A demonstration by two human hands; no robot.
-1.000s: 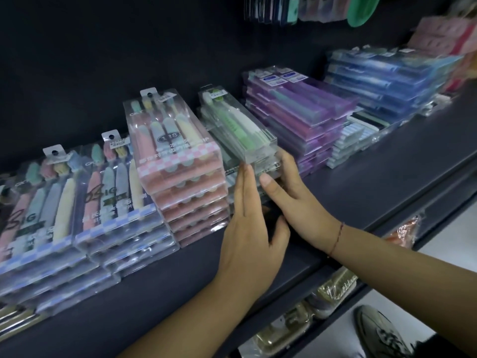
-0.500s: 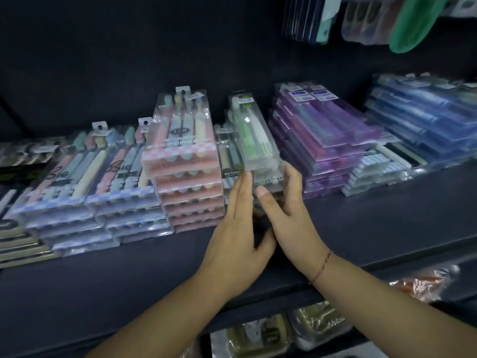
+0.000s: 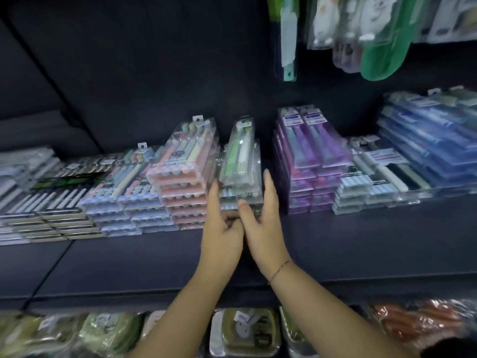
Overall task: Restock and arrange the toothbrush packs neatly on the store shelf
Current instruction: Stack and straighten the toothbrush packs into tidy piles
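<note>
bracketing the green toothbrush pack stack point(image 3: 240, 164) at frame centre, left hand point(image 3: 222, 228) and right hand point(image 3: 263, 228) press its sides with straight fingers, nothing gripped, on dark shelf point(image 3: 361, 244).

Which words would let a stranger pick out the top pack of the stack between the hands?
Find the dark shelf, then the gap between the pink stack and the purple stack. There a narrow clear stack stands framed by the left hand and right hand. Its top pack alone shows a green and a white toothbrush.
</note>
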